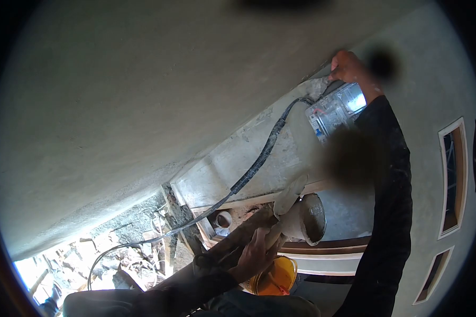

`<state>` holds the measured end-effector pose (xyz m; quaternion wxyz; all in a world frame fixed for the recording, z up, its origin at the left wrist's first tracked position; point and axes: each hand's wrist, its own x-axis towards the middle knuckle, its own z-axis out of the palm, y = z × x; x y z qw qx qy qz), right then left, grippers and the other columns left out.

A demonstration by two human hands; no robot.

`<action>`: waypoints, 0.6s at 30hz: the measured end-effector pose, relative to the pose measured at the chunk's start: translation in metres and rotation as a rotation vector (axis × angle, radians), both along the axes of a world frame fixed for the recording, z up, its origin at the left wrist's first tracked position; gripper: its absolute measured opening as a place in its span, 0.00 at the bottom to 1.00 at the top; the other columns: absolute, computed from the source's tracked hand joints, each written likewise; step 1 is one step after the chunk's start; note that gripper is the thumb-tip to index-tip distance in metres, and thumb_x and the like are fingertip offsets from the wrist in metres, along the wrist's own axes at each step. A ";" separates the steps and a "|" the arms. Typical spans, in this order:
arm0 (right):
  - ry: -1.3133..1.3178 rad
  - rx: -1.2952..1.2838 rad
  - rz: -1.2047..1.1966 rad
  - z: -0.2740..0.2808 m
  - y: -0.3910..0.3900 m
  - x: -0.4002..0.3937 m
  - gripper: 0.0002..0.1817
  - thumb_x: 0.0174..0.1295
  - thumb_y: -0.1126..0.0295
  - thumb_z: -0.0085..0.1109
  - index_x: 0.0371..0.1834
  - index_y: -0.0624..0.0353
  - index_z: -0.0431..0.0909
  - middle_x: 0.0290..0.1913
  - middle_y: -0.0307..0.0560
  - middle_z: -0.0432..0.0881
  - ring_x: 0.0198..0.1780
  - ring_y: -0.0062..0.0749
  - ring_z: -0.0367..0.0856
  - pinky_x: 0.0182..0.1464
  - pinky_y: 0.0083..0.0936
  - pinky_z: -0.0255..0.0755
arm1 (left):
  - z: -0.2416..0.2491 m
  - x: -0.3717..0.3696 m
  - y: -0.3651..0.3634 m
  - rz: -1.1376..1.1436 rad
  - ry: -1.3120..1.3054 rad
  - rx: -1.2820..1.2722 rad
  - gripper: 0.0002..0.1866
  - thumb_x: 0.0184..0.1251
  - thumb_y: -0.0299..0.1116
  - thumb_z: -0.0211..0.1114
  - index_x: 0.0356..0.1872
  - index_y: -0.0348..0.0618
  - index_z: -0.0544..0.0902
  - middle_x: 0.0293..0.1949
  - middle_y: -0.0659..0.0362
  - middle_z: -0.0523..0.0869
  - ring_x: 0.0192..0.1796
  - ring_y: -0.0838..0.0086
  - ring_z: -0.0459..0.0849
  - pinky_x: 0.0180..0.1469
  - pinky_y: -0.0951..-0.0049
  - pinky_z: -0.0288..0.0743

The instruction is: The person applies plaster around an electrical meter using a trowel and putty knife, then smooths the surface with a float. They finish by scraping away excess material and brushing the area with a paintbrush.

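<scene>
My left hand (254, 256), low in the middle, is closed round the handle of a trowel (290, 196). The trowel's blade is coated with grey mortar and points up. Right beside the blade, a tilted pot (296, 224) has wet grey mortar inside. Up at the right, my right hand (348, 66) reaches to the wall with its fingers bent in at a crumpled, greyish piece of material (317, 87). Just below that hand sits an electrical box (330, 113) with a shiny clear cover. A black corrugated cable (264, 150) runs from the box's corner down to the left.
Below my left hand stands a yellow bucket (277, 277). Wooden beams (182, 219) cross at the lower left, above bright rubble (127, 259). A large plastered surface (132, 105) fills the upper left. Framed window openings (452, 174) are at the right.
</scene>
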<state>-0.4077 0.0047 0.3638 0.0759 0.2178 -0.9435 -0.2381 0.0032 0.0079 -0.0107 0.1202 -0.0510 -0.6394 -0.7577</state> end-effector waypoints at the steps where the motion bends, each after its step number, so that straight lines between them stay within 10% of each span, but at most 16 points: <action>1: -0.002 0.001 0.001 -0.004 -0.002 0.000 0.18 0.43 0.66 0.83 0.32 0.61 0.84 0.39 0.56 0.85 0.47 0.50 0.85 0.50 0.39 0.77 | 0.003 0.001 -0.002 -0.010 -0.003 0.004 0.20 0.71 0.35 0.66 0.54 0.35 0.70 0.45 0.39 0.78 0.46 0.39 0.83 0.45 0.49 0.80; 16: 0.051 0.088 -0.148 -0.051 -0.020 0.012 0.26 0.44 0.62 0.84 0.40 0.64 0.80 0.48 0.61 0.85 0.54 0.55 0.84 0.55 0.43 0.75 | -0.002 0.002 -0.001 -0.060 -0.032 0.018 0.21 0.70 0.33 0.65 0.57 0.36 0.69 0.50 0.39 0.78 0.51 0.38 0.81 0.49 0.47 0.80; 18: 0.098 0.174 -0.237 -0.046 -0.026 0.017 0.35 0.48 0.63 0.81 0.61 0.63 0.79 0.62 0.61 0.82 0.66 0.55 0.79 0.66 0.44 0.74 | -0.003 0.002 -0.001 -0.043 -0.017 0.016 0.21 0.70 0.33 0.65 0.57 0.36 0.69 0.50 0.39 0.78 0.51 0.38 0.82 0.49 0.47 0.80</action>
